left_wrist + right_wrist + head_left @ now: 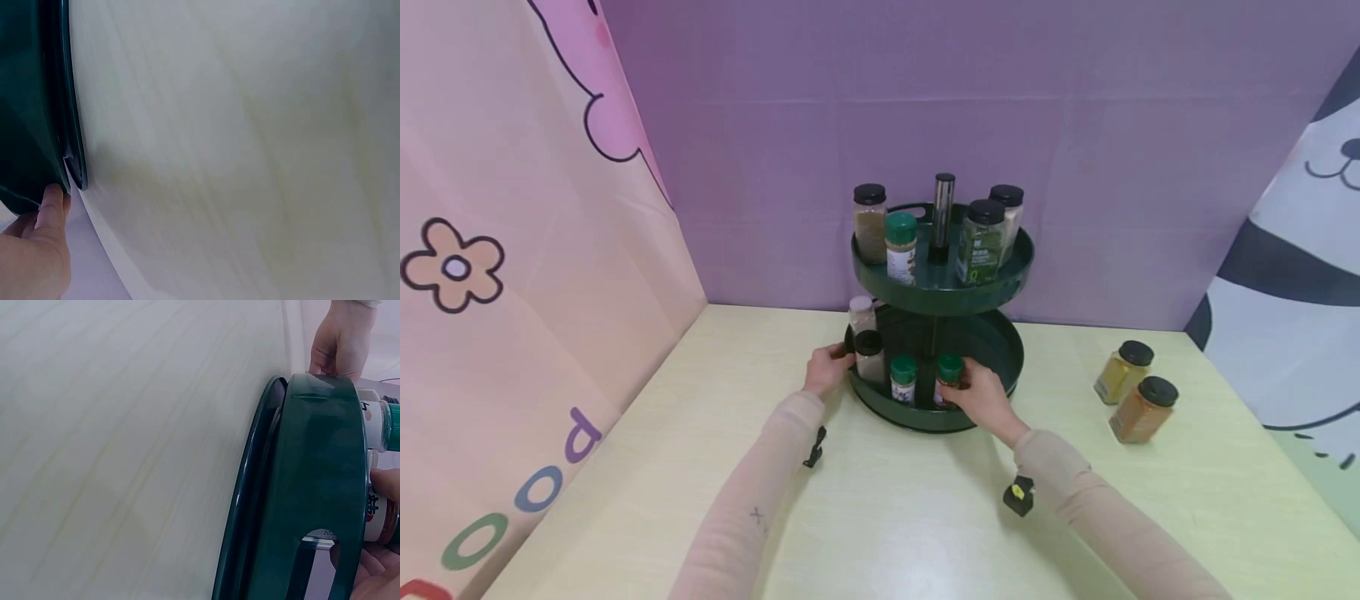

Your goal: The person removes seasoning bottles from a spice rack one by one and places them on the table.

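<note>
A dark green two-tier turntable rack (pixel 936 300) stands at the back of the table. My right hand (pixel 987 398) grips a small spice jar (pixel 948 379) with a green cap and reddish contents, at the front of the lower tier. In the right wrist view, thumb and fingers lie around that jar (pixel 375 515), just inside the tray wall (pixel 322 462). At the left side, my left hand (pixel 828 369) pinches the lower tray's rim, its thumb on the outer wall (pixel 28 125). Beside the gripped jar stands another green-capped jar (pixel 903 381).
On the lower tier's left are a black-capped jar (pixel 870 360) and a pale-capped jar (pixel 861 315). The upper tier (pixel 940 298) carries several jars around a metal post (pixel 943 212). Yellow (pixel 1123 372) and orange (pixel 1142 410) spice jars stand on the table at right.
</note>
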Tool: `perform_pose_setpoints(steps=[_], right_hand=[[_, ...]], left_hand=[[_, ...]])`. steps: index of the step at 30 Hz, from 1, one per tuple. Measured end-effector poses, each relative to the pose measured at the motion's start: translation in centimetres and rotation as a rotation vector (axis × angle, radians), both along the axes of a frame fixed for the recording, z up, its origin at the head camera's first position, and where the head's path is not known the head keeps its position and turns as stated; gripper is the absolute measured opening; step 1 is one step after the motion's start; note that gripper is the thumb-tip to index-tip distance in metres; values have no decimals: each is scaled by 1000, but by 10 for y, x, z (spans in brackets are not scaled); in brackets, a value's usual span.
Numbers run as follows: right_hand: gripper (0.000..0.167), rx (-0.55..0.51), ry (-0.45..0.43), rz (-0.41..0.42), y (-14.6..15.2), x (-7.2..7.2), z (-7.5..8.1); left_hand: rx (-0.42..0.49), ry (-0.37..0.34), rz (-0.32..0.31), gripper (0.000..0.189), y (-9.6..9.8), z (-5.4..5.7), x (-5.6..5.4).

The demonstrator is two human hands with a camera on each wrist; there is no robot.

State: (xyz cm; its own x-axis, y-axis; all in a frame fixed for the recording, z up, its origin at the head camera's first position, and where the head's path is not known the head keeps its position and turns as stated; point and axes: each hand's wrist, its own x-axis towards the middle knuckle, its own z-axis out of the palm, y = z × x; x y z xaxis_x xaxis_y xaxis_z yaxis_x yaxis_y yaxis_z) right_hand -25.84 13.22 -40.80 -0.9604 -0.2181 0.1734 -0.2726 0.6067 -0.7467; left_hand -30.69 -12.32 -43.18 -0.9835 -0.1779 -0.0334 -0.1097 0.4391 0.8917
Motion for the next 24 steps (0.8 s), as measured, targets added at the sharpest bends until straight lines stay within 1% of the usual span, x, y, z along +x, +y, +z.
perform_pose_setpoints(steps=[6,11,17,24], right_hand=[[31,-4,7,0,1,0,2],[32,-2,7,-2,2,-2,6],[33,2,9,-14,4,-4,10],[33,-7,34,-18,8,-5,16]], left_hand=[[-5,-2,-2,41,0,2,2],[1,-5,-5,41,0,2,1],[14,-24,-6,41,1,4,2],[17,-21,-5,41,1,3,2]])
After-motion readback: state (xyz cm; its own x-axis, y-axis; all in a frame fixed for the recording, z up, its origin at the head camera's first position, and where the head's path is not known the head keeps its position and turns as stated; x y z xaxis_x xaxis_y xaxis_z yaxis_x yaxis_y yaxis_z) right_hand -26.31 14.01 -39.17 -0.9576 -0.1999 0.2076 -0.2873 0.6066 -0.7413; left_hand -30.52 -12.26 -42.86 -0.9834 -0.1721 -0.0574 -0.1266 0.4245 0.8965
